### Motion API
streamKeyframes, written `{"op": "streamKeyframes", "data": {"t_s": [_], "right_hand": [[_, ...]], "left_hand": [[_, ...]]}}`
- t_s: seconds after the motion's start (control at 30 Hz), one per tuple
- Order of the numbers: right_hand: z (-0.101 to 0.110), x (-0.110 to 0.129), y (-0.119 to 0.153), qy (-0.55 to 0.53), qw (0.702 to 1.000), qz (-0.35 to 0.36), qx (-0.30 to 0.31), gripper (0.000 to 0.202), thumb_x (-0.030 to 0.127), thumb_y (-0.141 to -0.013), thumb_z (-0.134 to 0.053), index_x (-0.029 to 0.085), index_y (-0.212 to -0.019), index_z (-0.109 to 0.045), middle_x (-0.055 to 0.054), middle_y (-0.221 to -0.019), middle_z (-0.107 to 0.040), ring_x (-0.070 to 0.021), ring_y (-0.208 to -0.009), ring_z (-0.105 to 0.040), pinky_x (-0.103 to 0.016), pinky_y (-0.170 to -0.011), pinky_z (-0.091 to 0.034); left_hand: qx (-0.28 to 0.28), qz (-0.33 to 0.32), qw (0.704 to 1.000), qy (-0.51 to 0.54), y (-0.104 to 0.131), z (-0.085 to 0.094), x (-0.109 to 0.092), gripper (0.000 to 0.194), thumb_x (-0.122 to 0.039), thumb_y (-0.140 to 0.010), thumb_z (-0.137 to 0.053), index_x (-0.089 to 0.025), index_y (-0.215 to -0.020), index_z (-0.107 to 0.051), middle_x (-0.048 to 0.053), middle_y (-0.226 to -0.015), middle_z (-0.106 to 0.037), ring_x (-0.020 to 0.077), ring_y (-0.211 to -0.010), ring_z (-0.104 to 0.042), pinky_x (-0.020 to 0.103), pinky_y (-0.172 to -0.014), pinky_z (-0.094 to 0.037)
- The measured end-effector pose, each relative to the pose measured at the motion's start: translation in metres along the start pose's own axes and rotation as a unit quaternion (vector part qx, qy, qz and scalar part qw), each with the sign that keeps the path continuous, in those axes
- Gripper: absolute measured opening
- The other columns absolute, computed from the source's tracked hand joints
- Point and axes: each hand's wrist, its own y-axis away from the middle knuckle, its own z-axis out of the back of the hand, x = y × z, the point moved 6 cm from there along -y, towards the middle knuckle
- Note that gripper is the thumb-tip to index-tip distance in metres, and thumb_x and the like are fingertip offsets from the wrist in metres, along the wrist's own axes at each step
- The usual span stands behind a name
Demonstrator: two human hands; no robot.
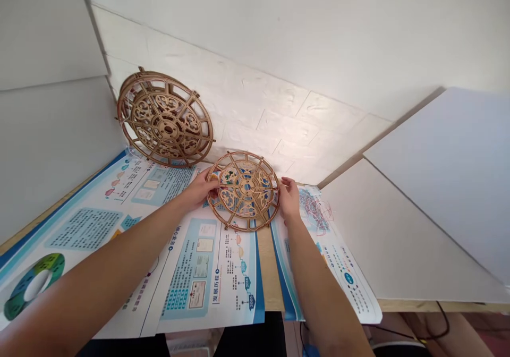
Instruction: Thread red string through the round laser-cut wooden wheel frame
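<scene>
An openwork round wooden wheel [247,208] with scrollwork panels and spokes is held tilted above the table, near the wall. My left hand [203,188] is closed on its left rim, thumb in front. At the right rim, my right hand [289,197] has curled fingers touching the edge; the exact grip is partly hidden. Thin reddish wire or thread seems to run along the wheel's rim. Behind and to the left, a larger stack of similar wooden wheels [167,128] leans against the wall.
A tangle of thin pink-red wire [316,212] lies right of my right hand. Printed poster sheets [159,251] cover the wooden table [269,266], whose bare wood shows between them. White panels [398,213] stand on the right, and a white brick-pattern wall [255,102] closes the back.
</scene>
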Motion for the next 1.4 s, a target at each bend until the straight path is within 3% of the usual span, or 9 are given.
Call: {"op": "streamKeyframes", "data": {"t_s": [0.1,0.23,0.53,1.2,1.4], "right_hand": [[-0.009,-0.005,0.003,-0.016,0.998,-0.01,0.054,0.042,0.048,-0.076,-0.065,0.021,-0.108,-0.059,-0.005,-0.106,-0.066,-0.0157,-0.074,-0.062,-0.028,-0.063,-0.05],[-0.01,-0.006,0.004,-0.049,0.993,-0.045,0.102,0.041,0.043,-0.075,-0.068,0.025,-0.11,-0.056,0.002,-0.086,-0.065,-0.0135,-0.062,-0.059,-0.026,-0.056,-0.048],[-0.006,-0.021,-0.003,-0.146,0.982,-0.069,0.096,0.035,0.036,-0.077,-0.073,0.025,-0.107,-0.057,0.006,-0.076,-0.064,-0.0114,-0.052,-0.057,-0.022,-0.045,-0.044],[-0.004,-0.024,-0.002,-0.155,0.981,-0.07,0.091,0.026,0.029,-0.084,-0.07,0.025,-0.106,-0.057,0.006,-0.076,-0.065,-0.0098,-0.049,-0.053,-0.02,-0.042,-0.041],[-0.003,-0.022,-0.001,-0.15,0.981,-0.083,0.087,0.028,0.034,-0.083,-0.074,0.025,-0.105,-0.058,0.004,-0.081,-0.066,-0.0097,-0.049,-0.054,-0.02,-0.041,-0.042]], "left_hand": [[-0.004,0.002,1.0,-0.015,-0.002,-0.001,0.001,0.06,-0.02,-0.06,-0.083,-0.016,-0.115,-0.059,0.003,-0.083,-0.068,0.0148,-0.06,-0.062,0.023,-0.051,-0.046],[0.001,0.005,1.0,-0.015,0.0,-0.005,0.0,0.061,-0.022,-0.06,-0.086,-0.018,-0.116,-0.061,0.003,-0.084,-0.069,0.0159,-0.062,-0.064,0.023,-0.052,-0.05],[-0.011,0.047,0.998,-0.034,-0.002,0.0,0.009,0.067,-0.022,-0.057,-0.095,-0.018,-0.117,-0.065,0.005,-0.099,-0.074,0.0164,-0.079,-0.069,0.021,-0.061,-0.057],[-0.063,0.054,0.995,-0.054,0.005,-0.009,0.0,0.059,-0.016,-0.045,-0.09,-0.019,-0.102,-0.071,0.0,-0.086,-0.07,0.0135,-0.068,-0.064,0.016,-0.054,-0.055],[-0.059,0.063,0.994,-0.063,0.005,-0.01,0.001,0.068,-0.016,-0.04,-0.09,-0.024,-0.105,-0.073,0.0,-0.09,-0.072,0.0148,-0.073,-0.065,0.017,-0.057,-0.058]]}}
